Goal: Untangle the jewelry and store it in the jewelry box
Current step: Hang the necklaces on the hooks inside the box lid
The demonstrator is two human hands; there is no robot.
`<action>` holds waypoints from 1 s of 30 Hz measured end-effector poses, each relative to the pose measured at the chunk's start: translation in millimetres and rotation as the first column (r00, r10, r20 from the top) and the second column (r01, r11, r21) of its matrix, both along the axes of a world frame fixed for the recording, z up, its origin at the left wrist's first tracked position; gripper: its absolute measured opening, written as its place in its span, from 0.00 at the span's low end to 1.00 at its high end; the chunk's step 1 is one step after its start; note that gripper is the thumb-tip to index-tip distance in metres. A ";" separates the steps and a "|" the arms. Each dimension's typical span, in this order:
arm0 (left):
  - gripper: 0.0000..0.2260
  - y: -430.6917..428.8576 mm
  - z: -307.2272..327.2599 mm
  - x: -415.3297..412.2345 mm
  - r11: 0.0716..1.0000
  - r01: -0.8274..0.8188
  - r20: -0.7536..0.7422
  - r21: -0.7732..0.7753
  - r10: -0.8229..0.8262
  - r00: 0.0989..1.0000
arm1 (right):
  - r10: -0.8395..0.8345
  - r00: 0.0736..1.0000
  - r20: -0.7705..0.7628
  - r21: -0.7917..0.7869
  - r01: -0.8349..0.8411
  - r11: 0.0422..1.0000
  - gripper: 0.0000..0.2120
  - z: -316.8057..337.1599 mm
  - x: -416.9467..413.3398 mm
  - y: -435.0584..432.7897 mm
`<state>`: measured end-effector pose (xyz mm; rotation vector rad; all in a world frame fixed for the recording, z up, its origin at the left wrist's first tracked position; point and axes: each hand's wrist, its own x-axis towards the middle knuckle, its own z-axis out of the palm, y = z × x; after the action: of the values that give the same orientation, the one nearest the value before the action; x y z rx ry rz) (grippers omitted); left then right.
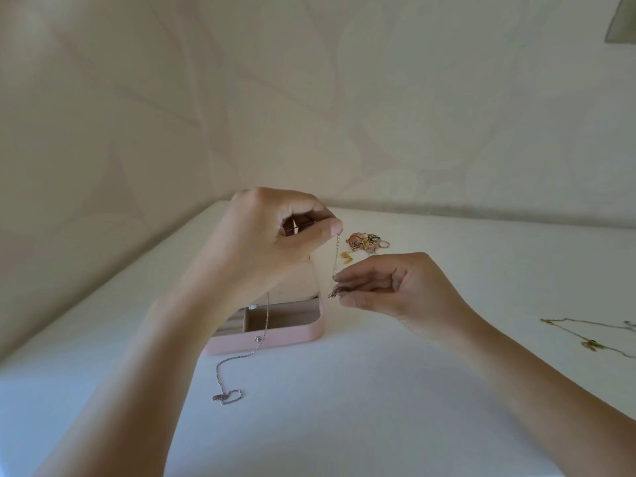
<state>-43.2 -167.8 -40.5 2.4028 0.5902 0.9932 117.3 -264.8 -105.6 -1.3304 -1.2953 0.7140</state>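
Item 1, left hand [272, 235]: raised above the box, thumb and forefinger pinching a silver chain [265, 321], the other fingers curled in behind.

Item 2, right hand [399, 290]: lower and to the right. Thumb and fingertips are nipped together on the chain's near end, where a small dark clasp or knot shows; which of the two I cannot tell.

Item 3, the silver chain: a short stretch runs taut between the two hands. A longer strand drops from under the left hand, crosses the box front and ends in a small loop on the counter [344, 407].

Item 4, jewelry box [296, 333]: pink, lid up, pale compartments showing, directly beneath the left hand.

Item 5, tangled heap [364, 241]: red, gold and pink pieces, behind the hands near the wall, untouched.

Item 6, gold necklace [585, 335]: laid out flat at the far right, well apart from the box.

Step in hand, by my reading: working one chain free, with storing not yet begun for this piece. The next move calls for fine fingertip teasing at the right-hand end, slack rather than pull, so the links do not cinch. After that the trailing loop needs gathering before the chain is lowered into a compartment.
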 end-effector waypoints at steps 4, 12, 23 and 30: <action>0.04 -1.7 2.2 -2.0 1.000 0.004 -0.009 -0.010 -0.004 1.000 | 0.005 1.000 -0.029 0.051 -0.003 0.999 0.13 -0.6 -2.7 -0.7; 0.05 -4.0 4.5 -4.6 0.999 0.047 -0.033 -0.014 -0.047 0.998 | 0.033 0.997 -0.074 0.090 -0.026 0.996 0.15 2.1 -4.2 -1.2; 0.05 -5.9 7.4 -7.1 0.997 0.078 -0.061 -0.018 -0.079 0.995 | 0.037 0.996 -0.077 0.143 -0.026 0.989 0.16 3.2 -8.5 -3.1; 0.03 -8.1 8.0 -7.9 0.996 0.086 -0.051 -0.004 -0.086 0.995 | 0.037 0.997 -0.073 0.156 -0.025 0.987 0.16 5.1 -10.2 -5.4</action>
<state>-51.2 -175.8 -32.5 2.4363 0.5008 0.8969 107.1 -270.2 -100.6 -1.1494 -1.2863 0.6648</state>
